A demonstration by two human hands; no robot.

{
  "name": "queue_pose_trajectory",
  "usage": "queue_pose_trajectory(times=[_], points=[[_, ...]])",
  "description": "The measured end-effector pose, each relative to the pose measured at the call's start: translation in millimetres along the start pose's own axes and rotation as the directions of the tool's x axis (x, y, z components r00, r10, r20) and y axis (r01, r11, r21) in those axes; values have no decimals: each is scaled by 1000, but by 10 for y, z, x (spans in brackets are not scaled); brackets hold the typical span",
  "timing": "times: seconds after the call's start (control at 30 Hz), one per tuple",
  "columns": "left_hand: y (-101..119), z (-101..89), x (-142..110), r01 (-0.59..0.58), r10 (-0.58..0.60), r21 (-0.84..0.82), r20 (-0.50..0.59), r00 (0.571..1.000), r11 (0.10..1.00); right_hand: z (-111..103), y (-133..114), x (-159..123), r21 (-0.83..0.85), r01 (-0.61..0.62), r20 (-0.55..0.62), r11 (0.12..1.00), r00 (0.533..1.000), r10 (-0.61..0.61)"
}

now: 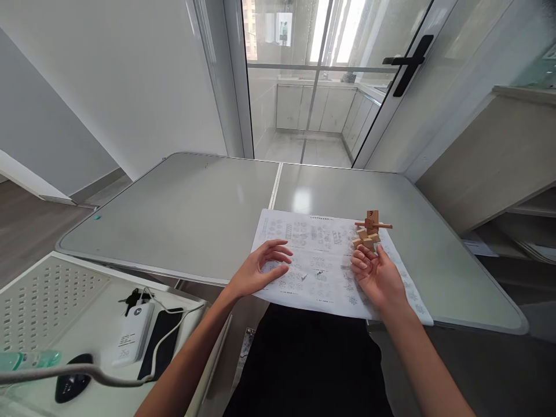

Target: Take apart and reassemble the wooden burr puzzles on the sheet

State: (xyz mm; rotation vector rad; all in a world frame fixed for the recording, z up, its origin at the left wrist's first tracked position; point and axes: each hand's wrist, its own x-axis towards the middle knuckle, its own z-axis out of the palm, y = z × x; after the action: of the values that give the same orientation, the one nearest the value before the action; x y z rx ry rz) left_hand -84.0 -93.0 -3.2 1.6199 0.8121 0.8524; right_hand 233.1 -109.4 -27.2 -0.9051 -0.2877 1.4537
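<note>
My left hand (262, 269) is over the left part of a printed sheet (313, 298), fingers spread and slightly bent, with nothing in it. My right hand (377, 281) is turned palm up near the sheet's right side, fingers loosely curled, and its palm is bare. Right at its fingertips is a small cluster of light wooden blocks (366, 238); whether they touch I cannot tell. Just behind is a darker wooden piece (372, 216) with a thin stick (384, 226) lying crosswise. Two tiny dark bits (320, 272) show on the sheet between my hands.
The grey folding table (208, 202) has a seam down its middle. At the lower left, a white cart (99, 313) holds a power bank (134, 333), a black phone-like slab (163, 341), keys (134, 300), a dark mouse (73, 379) and cables. A glass door (304, 104) stands behind the table.
</note>
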Motion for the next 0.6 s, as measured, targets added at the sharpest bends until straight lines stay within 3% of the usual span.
queue_pose_trajectory(times=[0.07,0.13,0.23,0.3,0.37,0.43,0.6], points=[[19,4,-1,4,-4,14,-1,1000,1000,5,76,-80,-206,100,23,973,995,-98],[33,6,-1,9,-9,41,-4,1000,999,22,157,-171,-445,182,91,877,983,-158],[41,18,3,8,-6,118,-13,1000,993,64,253,-284,-730,326,271,600,945,-184],[46,48,1,-6,12,200,-30,999,980,94,286,-323,-821,408,362,399,913,-189],[55,109,-25,-28,44,299,-47,998,954,117,293,-332,-847,452,409,280,891,-198],[60,201,-97,-59,85,395,-47,995,917,129,284,-325,-849,461,419,258,885,-202],[-38,480,-525,-250,254,477,58,965,842,118,255,-302,-834,444,394,328,895,-210]])
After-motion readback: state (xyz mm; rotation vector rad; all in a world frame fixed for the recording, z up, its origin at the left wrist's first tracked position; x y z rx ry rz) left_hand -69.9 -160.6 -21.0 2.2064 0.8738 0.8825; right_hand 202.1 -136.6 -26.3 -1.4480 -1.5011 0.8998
